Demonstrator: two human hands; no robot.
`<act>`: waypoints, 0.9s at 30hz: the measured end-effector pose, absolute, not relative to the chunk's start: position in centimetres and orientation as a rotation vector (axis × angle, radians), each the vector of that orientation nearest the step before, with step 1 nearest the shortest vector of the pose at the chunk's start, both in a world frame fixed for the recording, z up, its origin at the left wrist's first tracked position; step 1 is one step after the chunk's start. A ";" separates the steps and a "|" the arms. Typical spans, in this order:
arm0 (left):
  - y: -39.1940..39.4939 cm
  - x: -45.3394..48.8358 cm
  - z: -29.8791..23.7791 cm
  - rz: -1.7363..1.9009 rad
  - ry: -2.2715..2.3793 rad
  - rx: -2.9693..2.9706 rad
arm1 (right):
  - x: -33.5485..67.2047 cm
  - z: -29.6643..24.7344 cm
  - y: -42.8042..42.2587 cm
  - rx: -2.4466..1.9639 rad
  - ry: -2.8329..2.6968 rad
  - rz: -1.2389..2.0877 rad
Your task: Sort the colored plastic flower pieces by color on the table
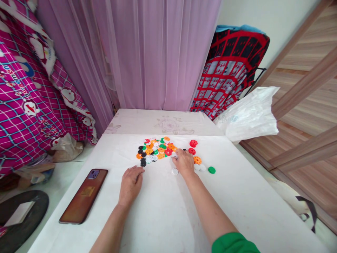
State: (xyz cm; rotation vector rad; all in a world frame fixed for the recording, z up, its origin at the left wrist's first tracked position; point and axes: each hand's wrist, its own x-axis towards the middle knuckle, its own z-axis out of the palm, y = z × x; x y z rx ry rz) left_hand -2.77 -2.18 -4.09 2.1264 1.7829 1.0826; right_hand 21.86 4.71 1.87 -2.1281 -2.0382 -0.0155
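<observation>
A pile of small flower-shaped plastic discs (155, 149) in orange, black, white, green and red lies on the white-covered table (160, 211). My right hand (185, 161) is at the pile's right edge, its thumb and fingers closed on a white disc (174, 154). Below those fingertips is another white disc (175, 171). To the right of this hand lie red discs (193, 143), an orange disc (197, 160), whitish discs (202, 168) and a green disc (211, 170). Resting on the table just below the pile's left side, my left hand (131, 184) has loosely bent, open fingers and holds nothing visible.
A brown phone (84, 196) lies face down at the table's left. Off the right edge stands a white plastic bag (250, 114). Purple curtains (158, 52) hang behind the table. A pink checked cloth (34, 95) is at the left, with a dark round object (39, 207) below.
</observation>
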 end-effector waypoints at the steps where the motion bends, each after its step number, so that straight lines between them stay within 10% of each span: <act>1: -2.2 -2.8 -4.1 1.083 1.781 2.127 | 21.9 1.9 4.7 -2.123 -2.044 -0.014; 27: -2.2 -2.8 -4.1 1.038 1.789 2.149 | 21.7 1.2 4.6 -2.156 -2.069 -0.050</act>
